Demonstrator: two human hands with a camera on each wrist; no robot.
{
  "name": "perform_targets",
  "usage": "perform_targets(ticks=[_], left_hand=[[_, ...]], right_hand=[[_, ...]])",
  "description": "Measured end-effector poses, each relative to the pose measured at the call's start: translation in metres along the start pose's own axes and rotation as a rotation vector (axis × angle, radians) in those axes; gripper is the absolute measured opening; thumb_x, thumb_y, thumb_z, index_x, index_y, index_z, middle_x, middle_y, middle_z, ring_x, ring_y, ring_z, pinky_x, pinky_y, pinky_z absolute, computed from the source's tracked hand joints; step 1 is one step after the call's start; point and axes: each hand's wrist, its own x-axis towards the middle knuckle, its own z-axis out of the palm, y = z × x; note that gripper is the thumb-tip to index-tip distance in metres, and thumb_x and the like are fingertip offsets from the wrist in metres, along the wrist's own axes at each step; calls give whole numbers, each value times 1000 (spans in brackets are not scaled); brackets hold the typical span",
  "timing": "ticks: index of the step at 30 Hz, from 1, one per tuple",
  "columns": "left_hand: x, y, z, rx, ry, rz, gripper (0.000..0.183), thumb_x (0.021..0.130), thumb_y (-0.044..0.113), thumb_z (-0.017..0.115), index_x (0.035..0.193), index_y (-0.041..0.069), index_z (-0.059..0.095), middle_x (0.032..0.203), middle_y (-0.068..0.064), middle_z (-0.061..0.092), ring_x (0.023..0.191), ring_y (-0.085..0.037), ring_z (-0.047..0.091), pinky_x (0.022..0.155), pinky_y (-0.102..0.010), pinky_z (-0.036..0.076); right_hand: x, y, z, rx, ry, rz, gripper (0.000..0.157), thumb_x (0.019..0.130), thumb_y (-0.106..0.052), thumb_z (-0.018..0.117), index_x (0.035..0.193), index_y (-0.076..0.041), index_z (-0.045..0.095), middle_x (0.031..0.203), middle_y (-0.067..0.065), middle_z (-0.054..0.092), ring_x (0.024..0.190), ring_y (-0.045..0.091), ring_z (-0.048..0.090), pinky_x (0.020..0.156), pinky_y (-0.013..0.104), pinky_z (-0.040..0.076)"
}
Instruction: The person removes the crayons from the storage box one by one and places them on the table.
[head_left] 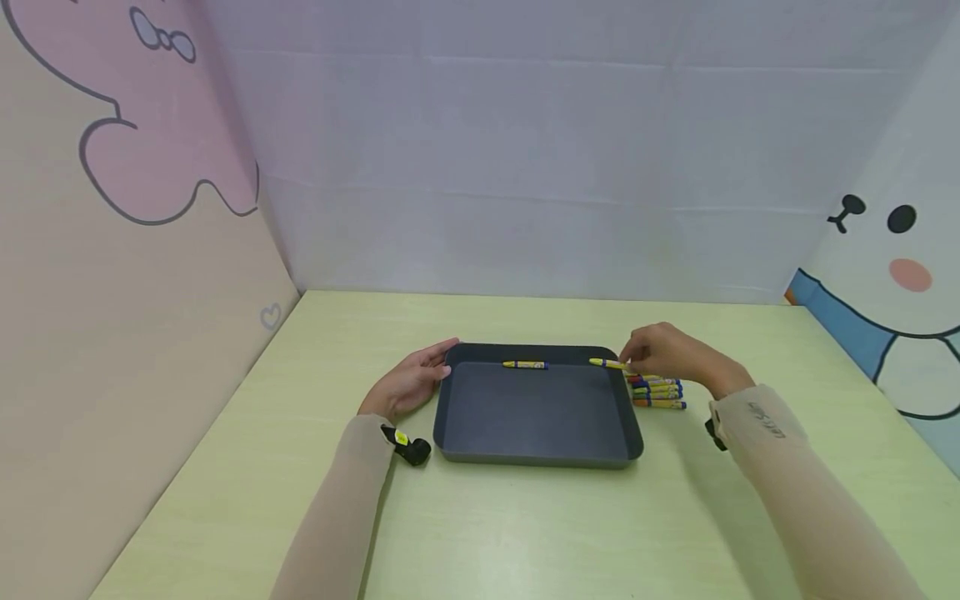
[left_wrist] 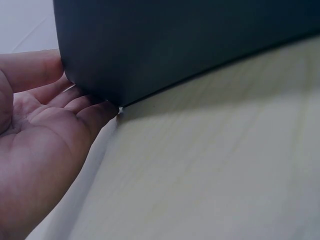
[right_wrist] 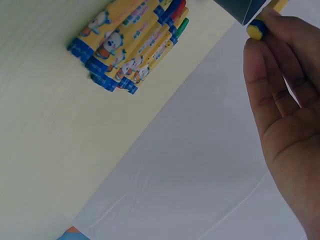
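A dark grey tray [head_left: 536,417] lies on the table, with one yellow crayon [head_left: 525,365] inside along its far side. My left hand [head_left: 408,383] rests against the tray's left edge; in the left wrist view its fingers [left_wrist: 95,112] touch the dark tray wall [left_wrist: 190,40]. My right hand [head_left: 667,354] pinches another yellow crayon [head_left: 606,363] over the tray's far right corner. Its blue-banded end [right_wrist: 256,30] shows between thumb and fingers in the right wrist view. Just outside the tray's right side lies a group of several crayons [head_left: 658,393] in yellow wrappers.
Pale wood-look table [head_left: 525,533] surrounds the tray. A whitish backdrop [head_left: 525,167] stands behind it, with a panel bearing a pink cartoon figure [head_left: 172,142] on the left and a white cartoon face [head_left: 900,258] on the right.
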Motion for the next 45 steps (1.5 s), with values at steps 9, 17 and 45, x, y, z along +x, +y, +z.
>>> perform_targets(ticks=[9,17,45], left_hand=[[-3,2,2,-1,-6,2,66,98,-6,42,155,10,15,163,-4,-11,148,-21,-15,120,-39,0],[-2,2,2,4,-2,3,65,98,-6,42,155,10,15,162,-4,-11,148,-21,-15,120,-39,0],[-1,2,2,-15,12,-8,67,96,-7,43,155,10,17,163,-4,-10,148,-21,-14,120,-39,2]], right_hand=[[-13,11,0,43,0,37,15,87,-3,65,100,-1,73,88,4,70,75,12,65,66,26,53],[-24,20,-3,27,29,24,15,85,-2,68,99,-1,73,88,6,71,75,13,65,66,26,53],[-45,38,6,140,-110,125,12,85,-3,66,95,-3,74,87,2,70,74,11,63,64,26,52]])
